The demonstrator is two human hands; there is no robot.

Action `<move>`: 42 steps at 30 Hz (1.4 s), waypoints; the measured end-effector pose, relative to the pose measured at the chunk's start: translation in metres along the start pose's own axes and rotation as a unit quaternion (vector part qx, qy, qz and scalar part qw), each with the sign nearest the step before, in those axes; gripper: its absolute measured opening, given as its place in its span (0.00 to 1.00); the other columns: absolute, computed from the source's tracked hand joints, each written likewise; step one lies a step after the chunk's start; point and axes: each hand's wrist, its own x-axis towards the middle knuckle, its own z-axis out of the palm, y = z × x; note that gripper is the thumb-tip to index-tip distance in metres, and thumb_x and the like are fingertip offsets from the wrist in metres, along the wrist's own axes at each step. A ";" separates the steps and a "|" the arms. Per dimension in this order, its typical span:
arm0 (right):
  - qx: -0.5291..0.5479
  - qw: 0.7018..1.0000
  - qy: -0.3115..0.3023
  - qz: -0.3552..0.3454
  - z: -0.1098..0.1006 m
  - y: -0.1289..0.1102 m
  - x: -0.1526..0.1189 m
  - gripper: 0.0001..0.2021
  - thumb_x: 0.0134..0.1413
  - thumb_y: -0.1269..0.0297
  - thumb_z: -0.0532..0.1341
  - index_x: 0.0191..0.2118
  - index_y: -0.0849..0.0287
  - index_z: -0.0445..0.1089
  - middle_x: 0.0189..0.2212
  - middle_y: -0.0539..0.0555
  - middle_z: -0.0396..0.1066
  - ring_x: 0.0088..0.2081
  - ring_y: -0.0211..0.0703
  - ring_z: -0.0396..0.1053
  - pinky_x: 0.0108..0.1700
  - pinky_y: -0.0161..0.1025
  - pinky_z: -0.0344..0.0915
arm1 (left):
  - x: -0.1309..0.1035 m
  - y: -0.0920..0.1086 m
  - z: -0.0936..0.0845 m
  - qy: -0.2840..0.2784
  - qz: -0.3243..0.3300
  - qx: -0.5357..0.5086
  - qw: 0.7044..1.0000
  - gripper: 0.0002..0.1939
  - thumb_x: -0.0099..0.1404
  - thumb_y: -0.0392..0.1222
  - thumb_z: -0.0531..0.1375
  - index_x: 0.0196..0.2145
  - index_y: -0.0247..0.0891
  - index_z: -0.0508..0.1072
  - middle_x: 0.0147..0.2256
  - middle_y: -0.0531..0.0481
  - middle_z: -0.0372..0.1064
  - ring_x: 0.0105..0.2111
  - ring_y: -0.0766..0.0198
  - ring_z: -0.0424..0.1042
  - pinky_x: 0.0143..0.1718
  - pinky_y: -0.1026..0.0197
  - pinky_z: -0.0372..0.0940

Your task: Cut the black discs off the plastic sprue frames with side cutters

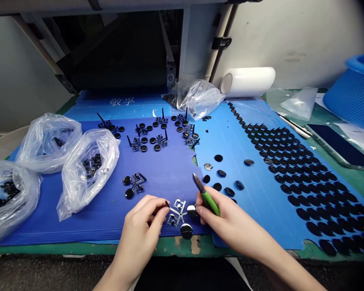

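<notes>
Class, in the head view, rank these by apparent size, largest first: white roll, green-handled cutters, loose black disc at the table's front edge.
1. White roll
2. Cutters, partly hidden in the right hand
3. Black disc

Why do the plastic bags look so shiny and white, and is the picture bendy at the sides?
In the head view, overhead light glares off the crinkled plastic bags, leaving white streaks. The black discs catch small highlights too. The left hand and right hand with the green-handled cutters look sharp and cast only soft shadows. The blue sheet's edges fan outward toward the sides, a wide-lens stretch.
</notes>
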 end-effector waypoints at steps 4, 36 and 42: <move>0.102 0.994 -0.045 0.011 0.001 0.003 -0.007 0.04 0.56 0.68 0.51 0.30 0.55 0.56 0.21 0.45 0.62 0.25 0.37 0.60 0.26 0.33 0.57 | -0.008 0.003 -0.005 0.013 -0.002 -0.035 0.999 0.05 0.61 0.40 0.53 0.32 0.44 0.69 0.34 0.54 0.67 0.24 0.69 0.68 0.25 0.68 0.65; 0.261 0.961 -0.088 0.027 0.011 0.009 -0.026 0.03 0.56 0.66 0.53 0.31 0.55 0.59 0.25 0.46 0.60 0.29 0.38 0.59 0.33 0.35 0.57 | -0.009 0.012 -0.009 -0.004 -0.041 -0.171 0.984 0.05 0.59 0.38 0.56 0.31 0.41 0.71 0.31 0.53 0.67 0.24 0.68 0.71 0.27 0.69 0.67; 0.288 0.954 -0.059 0.057 0.015 0.004 -0.027 0.05 0.53 0.62 0.56 0.29 0.55 0.59 0.23 0.45 0.59 0.27 0.38 0.59 0.31 0.35 0.55 | -0.009 0.015 -0.008 -0.014 -0.067 -0.193 0.979 0.05 0.60 0.38 0.55 0.31 0.40 0.71 0.33 0.53 0.66 0.26 0.68 0.71 0.28 0.67 0.67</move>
